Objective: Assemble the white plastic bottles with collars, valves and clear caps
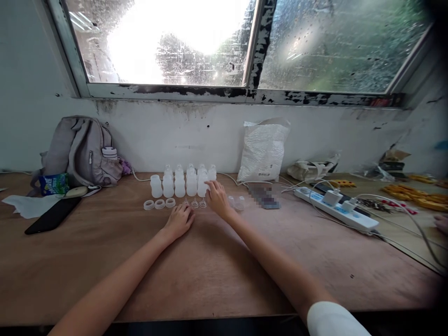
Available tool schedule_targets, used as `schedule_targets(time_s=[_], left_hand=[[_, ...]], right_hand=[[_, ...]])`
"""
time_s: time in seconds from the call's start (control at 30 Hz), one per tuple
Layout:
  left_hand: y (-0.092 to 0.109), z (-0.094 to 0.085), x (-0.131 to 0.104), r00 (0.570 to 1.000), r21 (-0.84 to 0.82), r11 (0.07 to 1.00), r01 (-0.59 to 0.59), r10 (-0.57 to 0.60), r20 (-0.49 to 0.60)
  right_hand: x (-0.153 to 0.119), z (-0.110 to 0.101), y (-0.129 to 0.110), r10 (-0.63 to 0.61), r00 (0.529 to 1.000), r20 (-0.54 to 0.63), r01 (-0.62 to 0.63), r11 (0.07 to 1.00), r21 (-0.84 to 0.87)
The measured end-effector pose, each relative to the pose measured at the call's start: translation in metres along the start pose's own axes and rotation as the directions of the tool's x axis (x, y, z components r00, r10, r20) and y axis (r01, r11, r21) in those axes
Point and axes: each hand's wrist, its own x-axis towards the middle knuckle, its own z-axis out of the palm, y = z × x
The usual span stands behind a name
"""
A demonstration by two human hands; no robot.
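My right hand is at the right end of the front row of baby bottles, its fingers bent against the side of a translucent white baby bottle. The far side of that grip is hidden. My left hand rests on the tabletop with its fingers extended, just in front of the small parts, and holds nothing. Open-necked bottles stand upright in the front row; behind them are bottles with clear tops. White collar rings lie at the left, and clear nipple pieces lie between my hands.
Small clear caps sit right of my right hand, beside a blurred flat object. A white power strip with cables lies further right. A silvery bag leans on the wall. At left are a backpack and a black phone.
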Motion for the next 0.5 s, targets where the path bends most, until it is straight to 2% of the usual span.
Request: schedule_targets(time_s=[0.13, 0.27, 0.37, 0.5], left_hand=[[0.003, -0.003, -0.002, 1.0, 0.001, 1.0, -0.009, 0.009, -0.014], [0.003, -0.003, -0.005, 0.999, 0.037, 0.999, -0.006, 0.007, -0.032], [0.002, -0.005, -0.005, 0.999, 0.073, 0.997, -0.005, 0.009, -0.051], [-0.002, -0.013, -0.005, 0.996, 0.094, 0.996, -0.009, 0.017, -0.092]], right_hand=[[0.044, -0.009, 0.007, 0.086, 0.996, -0.017, -0.087, 0.991, -0.103], [0.078, -0.007, 0.001, -0.001, 0.996, 0.091, 0.017, 0.984, -0.175], [0.089, 0.0, -0.008, -0.027, 0.981, 0.192, 0.072, 0.97, -0.233], [0.092, 0.01, -0.016, 0.03, 0.966, 0.259, 0.038, 0.966, -0.255]])
